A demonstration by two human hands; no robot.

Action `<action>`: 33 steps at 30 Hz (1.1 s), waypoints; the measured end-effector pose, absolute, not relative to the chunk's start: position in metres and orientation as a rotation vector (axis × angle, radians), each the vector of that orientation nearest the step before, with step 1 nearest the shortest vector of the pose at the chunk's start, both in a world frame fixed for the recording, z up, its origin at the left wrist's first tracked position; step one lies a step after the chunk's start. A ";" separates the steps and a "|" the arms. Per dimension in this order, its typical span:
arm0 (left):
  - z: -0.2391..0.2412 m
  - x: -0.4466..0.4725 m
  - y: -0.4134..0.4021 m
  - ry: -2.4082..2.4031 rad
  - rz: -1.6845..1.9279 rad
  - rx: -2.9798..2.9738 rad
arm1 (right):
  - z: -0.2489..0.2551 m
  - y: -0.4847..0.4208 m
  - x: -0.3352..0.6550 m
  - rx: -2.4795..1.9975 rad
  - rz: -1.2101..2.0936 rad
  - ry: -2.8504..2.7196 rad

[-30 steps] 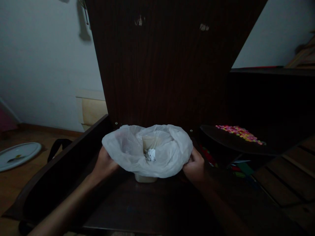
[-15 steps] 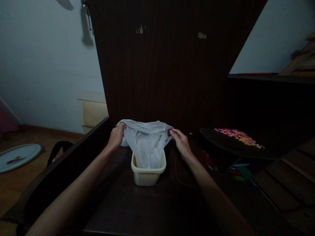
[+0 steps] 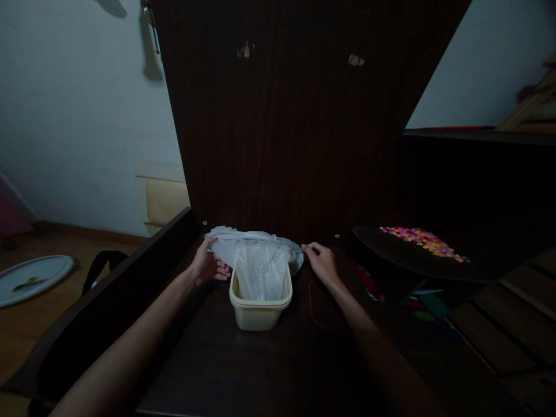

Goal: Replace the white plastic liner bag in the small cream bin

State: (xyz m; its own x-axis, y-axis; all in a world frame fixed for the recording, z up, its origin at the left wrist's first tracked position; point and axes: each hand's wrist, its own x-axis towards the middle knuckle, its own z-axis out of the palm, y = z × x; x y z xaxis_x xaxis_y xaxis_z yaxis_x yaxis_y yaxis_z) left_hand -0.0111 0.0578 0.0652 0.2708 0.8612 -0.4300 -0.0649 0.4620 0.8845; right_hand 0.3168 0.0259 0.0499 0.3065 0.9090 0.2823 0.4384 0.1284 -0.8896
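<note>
A white plastic bag [image 3: 263, 269] is bunched into a cream plastic tub [image 3: 260, 315], its upper part spread out over the tub's far rim. My left hand [image 3: 207, 265] is at the bag's left edge, with the thumb up against the plastic and the other fingers loosely curled beside the tub. At the right edge, my right hand [image 3: 321, 260] pinches the bag between thumb and fingertips. The bag's bottom inside the tub is hidden.
The tub stands on a dark wooden surface [image 3: 208, 359] before a tall dark panel [image 3: 278, 133]. A raised side board [image 3: 125, 289] runs along the left. On the right, colourful small pieces [image 3: 423, 242] lie on a dark corner shelf [image 3: 391, 255]. A white oval lid [image 3: 35, 278] is at far left.
Both hands have come down with the bag's edges, and the raised plastic has sunk lower behind the tub. My left hand's fingers now show below the bag's edge.
</note>
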 end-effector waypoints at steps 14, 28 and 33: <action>0.092 0.013 0.038 0.821 1.001 1.270 | 0.076 0.014 0.284 -1.135 1.322 -1.292; 0.172 0.071 0.031 0.759 1.536 1.438 | 0.147 0.002 0.220 -0.670 1.001 -1.578; 0.195 0.080 0.016 0.678 1.379 1.676 | 0.148 0.002 0.202 -0.707 0.916 -1.469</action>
